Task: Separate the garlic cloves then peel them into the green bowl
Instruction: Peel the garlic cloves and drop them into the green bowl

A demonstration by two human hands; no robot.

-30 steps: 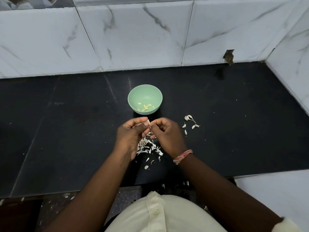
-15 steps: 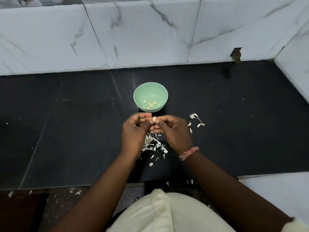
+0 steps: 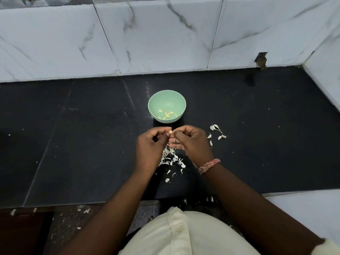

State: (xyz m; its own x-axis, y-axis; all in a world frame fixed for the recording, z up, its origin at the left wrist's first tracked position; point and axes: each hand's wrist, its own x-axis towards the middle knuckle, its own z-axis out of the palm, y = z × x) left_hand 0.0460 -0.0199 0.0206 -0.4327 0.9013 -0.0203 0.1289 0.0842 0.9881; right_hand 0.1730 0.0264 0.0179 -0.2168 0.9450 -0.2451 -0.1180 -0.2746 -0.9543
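While both hands' fingers (image 3: 166, 130) pinch it, the garlic clove (image 3: 170, 132) sits just before the green bowl (image 3: 166, 106).

One green bowl (image 3: 167, 100); five unpeeled cloves (image 3: 215, 134); two hands.

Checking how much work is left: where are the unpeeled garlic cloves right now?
In the head view, the unpeeled cloves lie loose on the black counter, just right of the right hand and below-right of the green bowl.
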